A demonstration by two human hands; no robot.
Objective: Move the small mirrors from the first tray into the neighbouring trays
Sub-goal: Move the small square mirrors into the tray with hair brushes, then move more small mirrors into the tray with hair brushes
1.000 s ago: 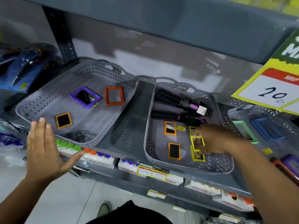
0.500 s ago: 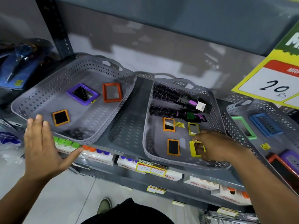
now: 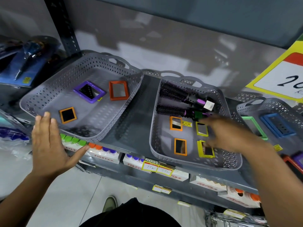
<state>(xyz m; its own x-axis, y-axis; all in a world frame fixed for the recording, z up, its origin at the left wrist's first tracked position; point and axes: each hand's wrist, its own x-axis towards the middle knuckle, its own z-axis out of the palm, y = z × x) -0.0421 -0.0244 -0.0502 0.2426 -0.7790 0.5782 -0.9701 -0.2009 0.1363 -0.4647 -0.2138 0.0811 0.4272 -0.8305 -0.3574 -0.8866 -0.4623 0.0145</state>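
Observation:
The left grey tray (image 3: 49,95) holds a purple-framed mirror (image 3: 89,91), a red-framed mirror (image 3: 118,90) and a small orange-framed mirror (image 3: 67,115). The middle tray (image 3: 154,128) holds two orange mirrors (image 3: 176,123) (image 3: 180,146) and two yellow ones (image 3: 202,129) (image 3: 207,149). My right hand (image 3: 229,133) hovers blurred over the yellow mirrors, fingers spread, holding nothing. My left hand (image 3: 49,145) is flat and open at the left tray's front edge.
Two purple-black round hairbrushes (image 3: 177,102) lie at the back of the middle tray. A right tray (image 3: 255,104) holds green (image 3: 253,126) and blue (image 3: 278,125) framed mirrors. Bottles and boxes sit on the shelf below; a yellow price sign (image 3: 282,79) hangs at right.
My right hand let go of the yellow mirror, which now lies at the tray's front, and lifted away up and right. The left hand stayed by the left tray.

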